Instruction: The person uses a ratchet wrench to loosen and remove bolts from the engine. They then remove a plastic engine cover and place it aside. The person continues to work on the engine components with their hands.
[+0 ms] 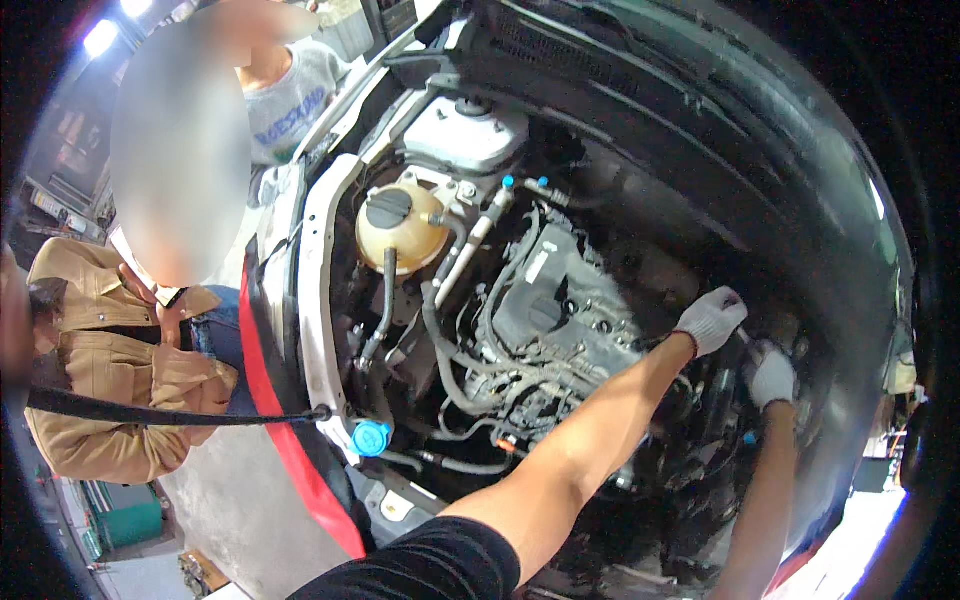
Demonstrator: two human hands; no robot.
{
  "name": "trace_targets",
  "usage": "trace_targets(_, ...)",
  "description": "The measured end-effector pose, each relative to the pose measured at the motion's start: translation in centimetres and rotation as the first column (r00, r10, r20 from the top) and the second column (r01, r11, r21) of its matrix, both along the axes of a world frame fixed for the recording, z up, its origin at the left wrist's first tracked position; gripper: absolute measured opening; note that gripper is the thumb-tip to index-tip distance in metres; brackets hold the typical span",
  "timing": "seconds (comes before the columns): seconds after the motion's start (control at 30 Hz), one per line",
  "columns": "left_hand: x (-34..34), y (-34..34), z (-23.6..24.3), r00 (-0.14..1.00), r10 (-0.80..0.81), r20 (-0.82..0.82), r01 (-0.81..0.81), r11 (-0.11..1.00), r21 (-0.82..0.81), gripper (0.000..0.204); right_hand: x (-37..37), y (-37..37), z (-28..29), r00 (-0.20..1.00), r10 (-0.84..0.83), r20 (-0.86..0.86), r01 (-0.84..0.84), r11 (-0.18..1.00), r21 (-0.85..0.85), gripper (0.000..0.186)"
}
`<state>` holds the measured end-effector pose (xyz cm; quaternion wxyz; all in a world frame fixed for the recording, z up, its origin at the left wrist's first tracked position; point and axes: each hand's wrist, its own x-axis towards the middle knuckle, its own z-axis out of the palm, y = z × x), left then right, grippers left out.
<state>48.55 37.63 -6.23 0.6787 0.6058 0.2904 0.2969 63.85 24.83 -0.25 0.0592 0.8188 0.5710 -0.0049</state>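
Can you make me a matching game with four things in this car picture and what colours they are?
Things:
1. Round coolant tank
2. Large filler cap at the front
3. Glove on the left hand
4. Co-worker's jacket

Colours:
A. White
B. Tan
C. Bright blue
D. Pale yellow

Right pairs: 1-D, 2-C, 3-A, 4-B

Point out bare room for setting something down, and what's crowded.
Bare grey floor shows between the red bumper edge and the green container. Hoses crowd the space beside the engine cover; left hand and right hand sit close together to its right.
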Motion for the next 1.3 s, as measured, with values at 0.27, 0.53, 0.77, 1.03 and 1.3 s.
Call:
trace_targets(0.27, -4.0, 3.6, 0.4, 0.981, 0.139, 0.138, -0.112, 0.976, -0.188, 0.04, -7.5, 0.6, 3.5, 0.862, -0.219, -0.458, 0.116, 0.963, -0.243, 0.026)
trace_targets(0.53, -3.6, 3.1, 0.6, 0.99, 0.11, 0.091, -0.094, 0.981, -0.17, 0.036, -15.5, -1.2, 5.9, 0.898, -0.119, -0.423, 0.013, 0.969, -0.247, 0.044)
trace_targets(0.77, -1.3, -0.6, 2.7, 0.999, -0.019, -0.029, 0.017, 0.998, -0.062, 0.045, -0.4, -1.5, 2.1, 0.96, -0.231, 0.159, 0.249, 0.963, -0.102, 0.038)
trace_targets(1.03, -2.8, 3.8, 0.0, 0.983, -0.012, 0.183, 0.059, 0.967, -0.25, 0.037, -5.7, 2.2, 3.5, 0.984, -0.131, -0.121, 0.087, 0.944, -0.319, 0.033)
trace_targets(1.3, -4.8, 5.4, -0.9, 0.982, -0.071, 0.174, 0.097, 0.984, -0.148, 0.039, -16.0, 0.8, 7.3, 0.825, -0.087, -0.558, -0.132, 0.931, -0.34, 0.047)
